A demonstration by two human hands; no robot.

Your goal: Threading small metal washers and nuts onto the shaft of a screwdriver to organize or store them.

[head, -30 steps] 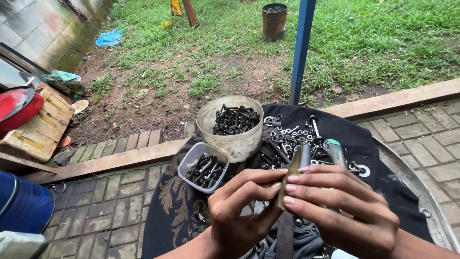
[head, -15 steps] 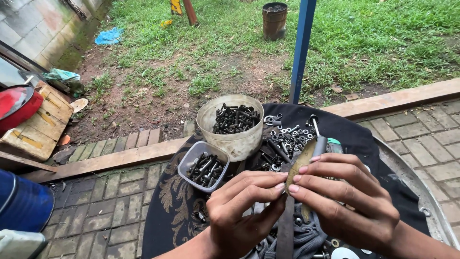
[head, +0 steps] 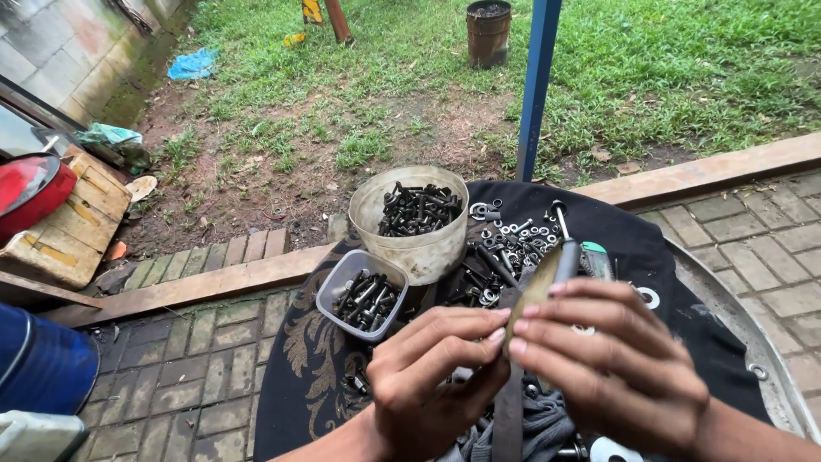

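My left hand (head: 432,376) comes up from the lower edge, palm turned toward me, fingers curled and the fingertips pinching the lower part of a long flat metal strip (head: 532,295). My right hand (head: 616,364) sits just beside it, knuckles up, its fingers pressed together over the same strip from the right side, so both hands grip it at nearly the same spot with the fingertips almost touching. The strip rises tilted to the upper right between them; its dull yellowish upper end sticks out above my fingers, and a darker length runs down below my hands toward the bottom edge.

Below my hands lies a black cloth (head: 316,359) with a pale ornamental pattern, spread over a round metal tray (head: 770,376) whose grey rim shows at the right. On the cloth, beyond my hands, stands a round whitish plastic tub (head: 410,244) full of dark bolts, and touching its front left a small clear rectangular container (head: 329,295) also holding bolts. To the right of the tub a loose heap of washers and nuts (head: 513,239) is scattered, with a screwdriver (head: 564,231) lying among them.

The tray sits on a grey brick pavement (head: 188,368) edged by a wooden beam (head: 222,278). Past it are bare earth and grass, a blue pole (head: 537,85) standing upright, and a rusty drum (head: 489,32) far back. At the left are a wooden crate (head: 73,227) and a blue barrel (head: 38,359).
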